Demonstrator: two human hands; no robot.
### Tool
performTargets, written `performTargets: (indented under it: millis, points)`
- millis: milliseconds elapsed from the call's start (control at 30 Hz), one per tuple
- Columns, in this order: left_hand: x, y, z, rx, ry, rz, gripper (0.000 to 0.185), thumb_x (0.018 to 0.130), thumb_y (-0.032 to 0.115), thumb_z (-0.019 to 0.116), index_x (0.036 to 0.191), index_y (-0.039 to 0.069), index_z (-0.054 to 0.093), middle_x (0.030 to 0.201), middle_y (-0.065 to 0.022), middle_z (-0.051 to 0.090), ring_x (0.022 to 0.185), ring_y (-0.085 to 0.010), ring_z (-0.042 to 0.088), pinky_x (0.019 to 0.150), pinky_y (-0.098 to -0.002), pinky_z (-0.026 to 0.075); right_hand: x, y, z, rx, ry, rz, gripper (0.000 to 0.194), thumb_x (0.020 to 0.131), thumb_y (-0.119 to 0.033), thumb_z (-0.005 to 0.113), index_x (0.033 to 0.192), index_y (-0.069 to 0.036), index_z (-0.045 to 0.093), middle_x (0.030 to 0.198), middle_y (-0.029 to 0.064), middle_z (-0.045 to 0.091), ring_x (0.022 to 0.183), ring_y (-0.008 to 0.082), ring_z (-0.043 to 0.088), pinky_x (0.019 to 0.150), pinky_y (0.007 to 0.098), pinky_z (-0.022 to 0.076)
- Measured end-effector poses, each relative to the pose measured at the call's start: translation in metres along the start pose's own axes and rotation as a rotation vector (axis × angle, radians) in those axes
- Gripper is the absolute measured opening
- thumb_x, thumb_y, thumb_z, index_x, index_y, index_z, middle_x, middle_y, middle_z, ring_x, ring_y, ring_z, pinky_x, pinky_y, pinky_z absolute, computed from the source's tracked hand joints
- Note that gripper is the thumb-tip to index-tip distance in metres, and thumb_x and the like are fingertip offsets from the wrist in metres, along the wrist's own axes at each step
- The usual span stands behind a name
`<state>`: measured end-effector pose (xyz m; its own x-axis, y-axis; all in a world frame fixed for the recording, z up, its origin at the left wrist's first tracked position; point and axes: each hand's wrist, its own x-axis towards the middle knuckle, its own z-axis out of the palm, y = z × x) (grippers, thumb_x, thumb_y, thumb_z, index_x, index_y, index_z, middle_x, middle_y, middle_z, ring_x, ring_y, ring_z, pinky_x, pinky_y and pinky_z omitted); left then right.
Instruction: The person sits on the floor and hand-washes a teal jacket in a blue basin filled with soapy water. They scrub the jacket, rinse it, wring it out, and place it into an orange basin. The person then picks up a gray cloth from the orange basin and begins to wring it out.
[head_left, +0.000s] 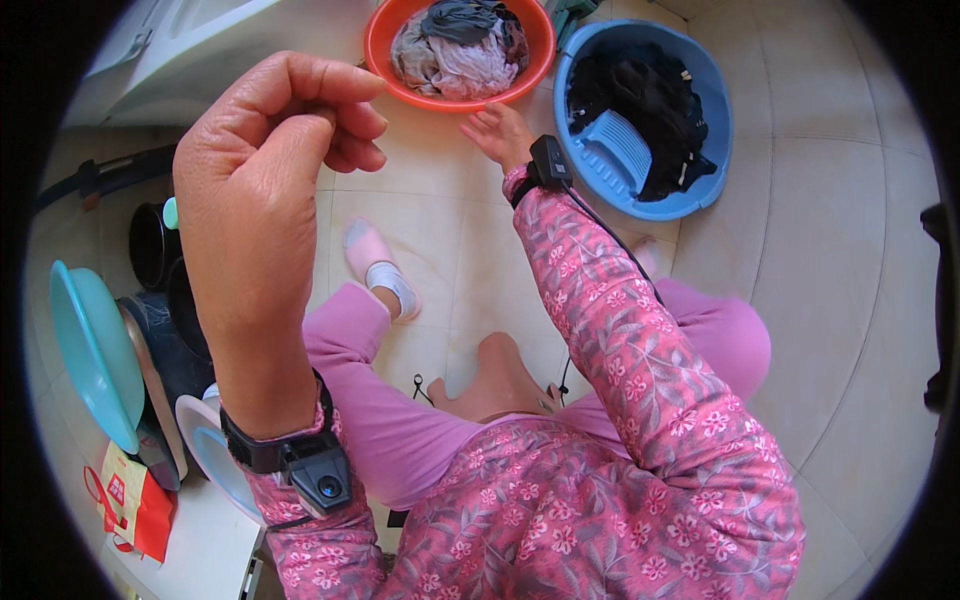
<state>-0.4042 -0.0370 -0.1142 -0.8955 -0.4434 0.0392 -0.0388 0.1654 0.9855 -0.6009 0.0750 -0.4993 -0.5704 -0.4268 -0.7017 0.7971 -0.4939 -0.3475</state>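
Observation:
My left hand (262, 180) is raised close to the camera, its fingers loosely curled and the thumb bent towards them. I see nothing held in it, though its palm is hidden. Further off, my right hand (501, 136) has its fingers spread just below the rim of an orange-red plastic basin (376, 69); whether they touch is unclear. That basin holds crumpled pale and grey cloth (469, 60). To the right of this hand stands a blue plastic tub (716, 112) with dark wet-looking clothes (637, 90) and a blue washboard (619, 150) in it.
At left stand a turquoise basin (105, 352) on its side, a pale basin (202, 435) and a red and cream paper bag (135, 502) on a white surface (202, 540). A brown plastic seat (499, 382) lies between my legs. A white fixture (202, 60) rises upper left.

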Motion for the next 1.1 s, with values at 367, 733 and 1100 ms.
performTargets:
  millis: [367, 733, 1100]
  points:
    - [-0.009, 0.003, -0.002, -0.150, 0.218, 0.135, 0.025, 0.092, -0.005, 0.045, 0.099, -0.004, 0.068, 0.087, -0.0122, 0.069, 0.074, -0.0176, 0.065, 0.074, -0.0284, 0.054, 0.019, 0.014, 0.005, 0.177, -0.054, -0.015, 0.031, 0.087, -0.010, 0.064, 0.115, -0.006, 0.049, 0.133, 0.0183, 0.047, 0.133, 0.0380, 0.041, 0.112, 0.0592, 0.0345]
    - [0.000, 0.007, -0.003, -0.159, 0.258, 0.142, 0.024, 0.091, -0.005, 0.045, 0.098, -0.007, 0.068, 0.086, -0.0144, 0.069, 0.074, -0.0192, 0.065, 0.073, -0.0293, 0.055, -0.027, 0.093, -0.022, 0.132, 0.000, 0.140, 0.015, 0.088, -0.011, 0.068, 0.098, -0.005, 0.059, 0.106, 0.0133, 0.061, 0.105, 0.0393, 0.062, 0.098, 0.0522, 0.0514]
    - [-0.012, -0.007, -0.010, -0.159, 0.325, 0.256, 0.023, 0.076, -0.005, 0.043, 0.085, -0.002, 0.064, 0.073, -0.0106, 0.065, 0.059, -0.0173, 0.060, 0.059, -0.0274, 0.053, -0.137, 0.097, -0.151, 0.027, 0.194, 0.164, 0.026, 0.095, -0.027, 0.067, 0.108, -0.005, 0.058, 0.109, 0.0135, 0.060, 0.103, 0.0350, 0.061, 0.095, 0.0506, 0.0522]
